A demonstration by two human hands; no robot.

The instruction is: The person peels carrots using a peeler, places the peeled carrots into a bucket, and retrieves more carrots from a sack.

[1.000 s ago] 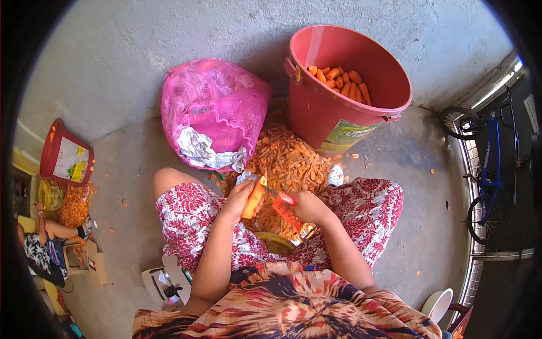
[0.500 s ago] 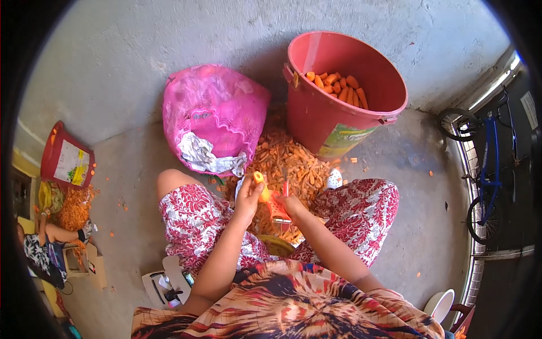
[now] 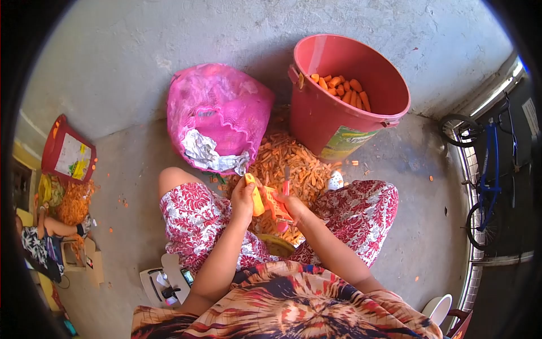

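Left hand (image 3: 243,203) grips a carrot (image 3: 257,199), held above a heap of peelings (image 3: 293,159). Just beside it, the right hand (image 3: 294,210) is closed around an orange peeler (image 3: 278,208); whether blade and carrot touch is unclear. This looks like mid-peeling; another stroke would call for a firm carrot hold and the blade laid along it.

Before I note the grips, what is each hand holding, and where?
Left hand: a carrot, around its middle. Right hand: a peeler and a red-handled knife, exact grips unclear.
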